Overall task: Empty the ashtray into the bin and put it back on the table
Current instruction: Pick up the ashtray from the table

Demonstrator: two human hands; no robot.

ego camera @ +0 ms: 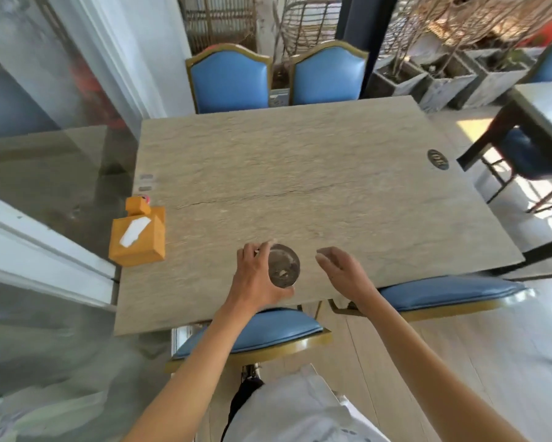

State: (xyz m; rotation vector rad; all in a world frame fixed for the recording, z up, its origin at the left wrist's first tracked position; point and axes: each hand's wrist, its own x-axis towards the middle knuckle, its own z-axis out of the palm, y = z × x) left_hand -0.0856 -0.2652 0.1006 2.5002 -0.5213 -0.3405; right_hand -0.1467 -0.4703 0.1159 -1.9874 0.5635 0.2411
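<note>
Head view of a rectangular beige stone-textured table point(300, 161), with the round, dark glass ashtray point(283, 265) near its front edge, a few pale scraps visible inside. The left hand point(257, 275) grips the ashtray by its left rim, fingers curled over the far side and thumb at the near side, while the right hand point(341, 272) hovers just beside it to the right, fingers loosely curled and holding nothing. An orange wooden tissue box point(139, 237) stands at the table's left edge, an oval dark plaque point(437, 159) lies near its right edge, and blue padded chairs with gold frames point(231, 79) stand at the far and near sides.
</note>
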